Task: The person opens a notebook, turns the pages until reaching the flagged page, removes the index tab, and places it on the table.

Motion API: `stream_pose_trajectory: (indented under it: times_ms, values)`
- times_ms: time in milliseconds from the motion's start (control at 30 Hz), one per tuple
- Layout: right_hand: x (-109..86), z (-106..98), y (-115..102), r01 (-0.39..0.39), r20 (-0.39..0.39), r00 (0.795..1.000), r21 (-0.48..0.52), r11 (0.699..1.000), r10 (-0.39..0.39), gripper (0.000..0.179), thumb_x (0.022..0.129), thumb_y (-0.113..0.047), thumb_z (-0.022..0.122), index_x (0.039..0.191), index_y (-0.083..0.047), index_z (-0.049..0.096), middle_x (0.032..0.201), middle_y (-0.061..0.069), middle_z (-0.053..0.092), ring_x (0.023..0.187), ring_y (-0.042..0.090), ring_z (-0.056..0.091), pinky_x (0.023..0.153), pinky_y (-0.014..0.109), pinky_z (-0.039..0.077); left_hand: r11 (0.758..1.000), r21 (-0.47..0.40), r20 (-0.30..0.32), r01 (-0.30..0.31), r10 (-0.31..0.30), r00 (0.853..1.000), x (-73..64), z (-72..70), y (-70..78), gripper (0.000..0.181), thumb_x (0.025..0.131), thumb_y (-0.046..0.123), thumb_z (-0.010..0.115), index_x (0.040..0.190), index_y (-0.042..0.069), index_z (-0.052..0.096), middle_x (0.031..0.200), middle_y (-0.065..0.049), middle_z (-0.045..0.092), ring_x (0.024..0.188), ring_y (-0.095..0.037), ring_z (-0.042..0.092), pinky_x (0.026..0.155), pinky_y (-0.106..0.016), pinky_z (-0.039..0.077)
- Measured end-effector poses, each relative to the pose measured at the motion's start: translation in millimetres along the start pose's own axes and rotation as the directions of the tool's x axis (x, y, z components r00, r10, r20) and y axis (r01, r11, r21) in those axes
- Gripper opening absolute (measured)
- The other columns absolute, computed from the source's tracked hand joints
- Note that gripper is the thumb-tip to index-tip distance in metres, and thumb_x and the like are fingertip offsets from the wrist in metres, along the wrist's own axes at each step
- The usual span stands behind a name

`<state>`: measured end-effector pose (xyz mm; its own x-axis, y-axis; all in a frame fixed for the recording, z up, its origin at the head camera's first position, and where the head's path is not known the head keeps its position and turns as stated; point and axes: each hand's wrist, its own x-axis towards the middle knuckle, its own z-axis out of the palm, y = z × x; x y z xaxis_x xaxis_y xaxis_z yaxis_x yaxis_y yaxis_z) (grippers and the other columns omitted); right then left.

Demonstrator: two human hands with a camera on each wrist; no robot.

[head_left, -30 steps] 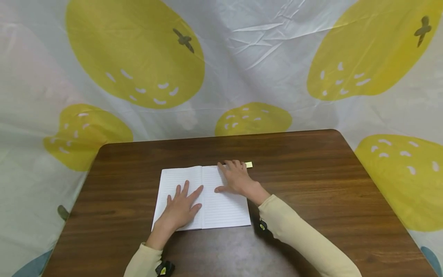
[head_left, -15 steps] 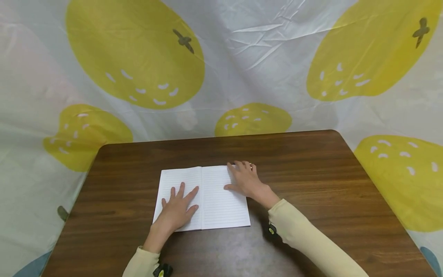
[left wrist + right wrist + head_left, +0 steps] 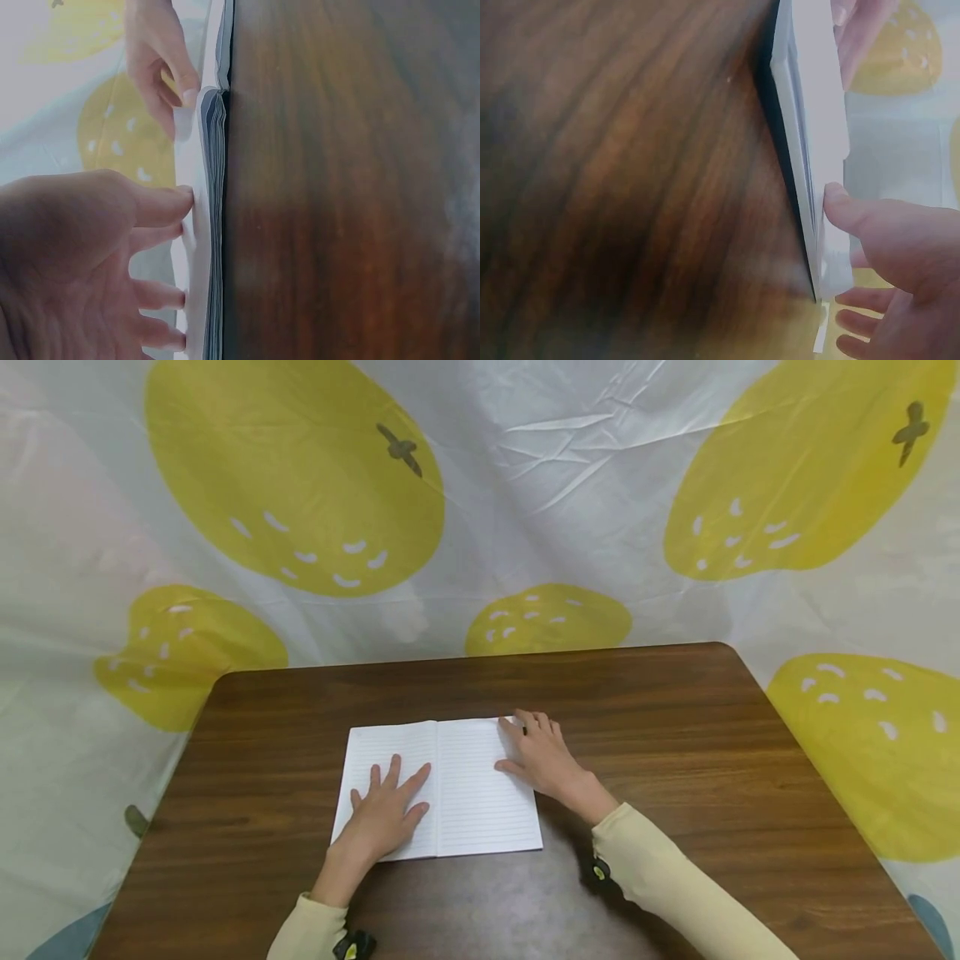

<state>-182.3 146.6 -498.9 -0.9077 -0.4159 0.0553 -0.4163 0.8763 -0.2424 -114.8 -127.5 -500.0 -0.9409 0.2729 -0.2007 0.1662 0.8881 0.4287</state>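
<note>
An open notebook with blank lined pages lies flat on the table. My left hand rests on its left page with the fingers spread, and in the left wrist view the fingertips touch the paper. At the far right corner of the right page is my right hand, thumb on the paper and the other fingers reaching over the corner. A small pale paper strip sticks out past that corner in the right wrist view, close to those fingers. In the head view the right hand hides it.
The brown wooden table extends around the notebook on all sides. Behind it hangs a white cloth printed with large yellow fruit shapes. Both wrists carry small black devices over cream sleeves.
My right hand has slid rightward along the top of the right page to its corner, covering the yellow strip seen earlier. The left hand has shifted slightly left, then stayed still.
</note>
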Motion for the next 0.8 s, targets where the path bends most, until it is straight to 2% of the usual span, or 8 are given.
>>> stream_pose_trajectory:
  times_ms: [167,400,800]
  values:
    - [-3.6,3,1,0.029,-0.052,0.998,0.049,0.998,-0.027,0.072,0.091,-0.033,0.077,0.148,0.000,0.047,0.134,0.025,0.056,0.120,0.043,0.053,0.095,0.056,0.046,1.000,-0.002,0.004,0.003,-0.003,1.000,-0.3,-0.7,0.6,0.057,0.103,0.031,0.057,0.156,0.021,0.041,0.164,-0.030,0.020,0.148,-0.061,0.015,0.105,-0.085,0.018]
    - [-11.1,7,3,0.076,-0.127,0.990,0.129,0.989,-0.059,0.075,0.089,-0.019,0.079,0.150,0.005,0.042,0.124,0.027,0.059,0.108,0.041,0.058,0.093,0.053,0.049,1.000,0.004,0.005,0.002,-0.002,1.000,0.1,-0.7,0.4,0.057,0.103,0.032,0.057,0.157,0.021,0.040,0.165,-0.030,0.019,0.148,-0.061,0.015,0.105,-0.085,0.018]
    - [-19.9,9,6,0.112,-0.206,0.977,0.236,0.965,-0.063,0.086,0.085,-0.003,0.079,0.155,0.005,0.030,0.122,0.031,0.062,0.108,0.041,0.063,0.095,0.051,0.051,1.000,0.002,-0.009,0.000,0.000,1.000,0.4,2.3,-0.1,0.057,0.103,0.031,0.056,0.157,0.021,0.040,0.164,-0.030,0.019,0.147,-0.062,0.015,0.104,-0.085,0.017]
